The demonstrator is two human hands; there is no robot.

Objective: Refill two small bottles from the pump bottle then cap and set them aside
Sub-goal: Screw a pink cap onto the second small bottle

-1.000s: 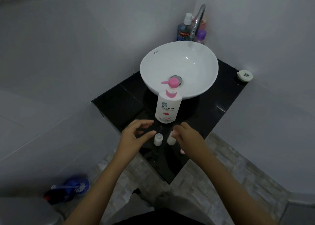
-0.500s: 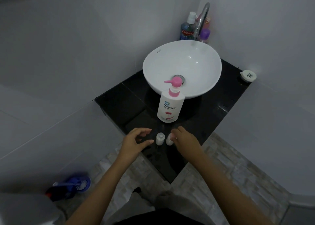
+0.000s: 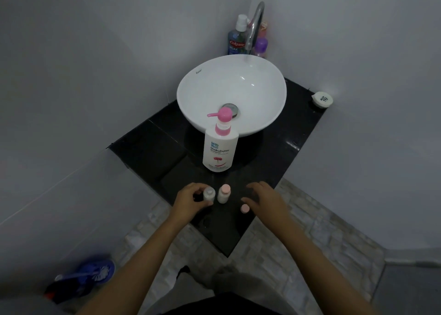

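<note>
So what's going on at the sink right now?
A person stands at a black counter in front of a white basin. The left hand grips an uncapped small bottle; beside it stands a second small bottle with a pink cap on. The right hand hovers open over a loose pink cap. The pump bottle stands untouched behind them.
</note>
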